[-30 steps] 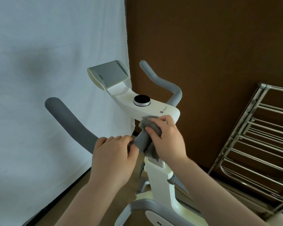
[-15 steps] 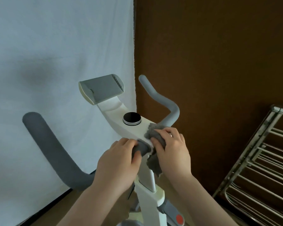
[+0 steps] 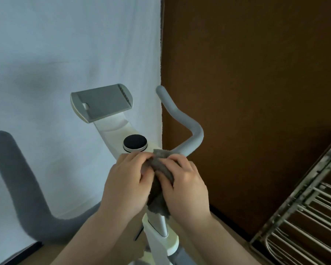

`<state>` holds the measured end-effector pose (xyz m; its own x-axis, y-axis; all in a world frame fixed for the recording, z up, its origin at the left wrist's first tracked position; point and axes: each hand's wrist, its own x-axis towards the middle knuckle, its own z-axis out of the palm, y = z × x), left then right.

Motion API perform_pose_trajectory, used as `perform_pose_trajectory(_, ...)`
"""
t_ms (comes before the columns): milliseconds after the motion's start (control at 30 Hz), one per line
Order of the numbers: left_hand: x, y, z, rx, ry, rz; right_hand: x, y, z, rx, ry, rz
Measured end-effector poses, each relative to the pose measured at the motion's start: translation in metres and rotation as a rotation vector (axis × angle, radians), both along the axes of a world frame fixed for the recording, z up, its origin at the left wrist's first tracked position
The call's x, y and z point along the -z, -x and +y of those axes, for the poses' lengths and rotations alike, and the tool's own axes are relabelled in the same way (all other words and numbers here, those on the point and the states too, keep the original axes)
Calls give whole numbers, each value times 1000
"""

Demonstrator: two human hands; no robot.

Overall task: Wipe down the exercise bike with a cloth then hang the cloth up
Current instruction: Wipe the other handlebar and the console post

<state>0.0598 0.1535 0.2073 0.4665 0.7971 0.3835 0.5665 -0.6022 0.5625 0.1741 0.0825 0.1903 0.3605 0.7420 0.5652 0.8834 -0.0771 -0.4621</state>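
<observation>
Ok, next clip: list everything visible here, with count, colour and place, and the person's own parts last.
exercise bike: one, white frame, centre
handlebars: two, grey, curving out left and right of the console
device holder: one, grey and cream, above the console
dial: one, black with silver ring, on the console
cloth: one, grey, held between both hands
drying rack: one, metal, lower right
sheet: one, white, backdrop at left
wall: brown, right
left hand: grips the cloth
right hand: grips the cloth
</observation>
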Motion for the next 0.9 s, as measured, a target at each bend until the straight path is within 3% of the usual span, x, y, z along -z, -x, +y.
perform_pose_trajectory(133,-1,-1,0,-60,85,-137,-5,-9,5,-164,52,-86)
perform_pose_trajectory(267,-4,-6,7,-123,140,-206,-17,-19,30,-170,81,-99)
perform_pose_trajectory(333,-4,-9,12,-157,168,-282,-22,-12,39,-329,118,-201)
perform_pose_trajectory(400,-4,-10,15,-221,182,-326,-28,-16,50,-404,143,-143)
perform_pose_trajectory(500,-5,-11,16,-314,214,-404,-33,-23,71,-315,7,-42)
perform_pose_trajectory(633,-5,-7,15,-344,283,-408,-33,-7,88,-355,226,-206)
perform_pose_trajectory(800,-11,-8,18,-291,328,-432,-41,-13,100,-364,302,-63)
perform_pose_trajectory(900,-13,-3,27,-273,326,-378,-38,-2,97,-346,278,-135)
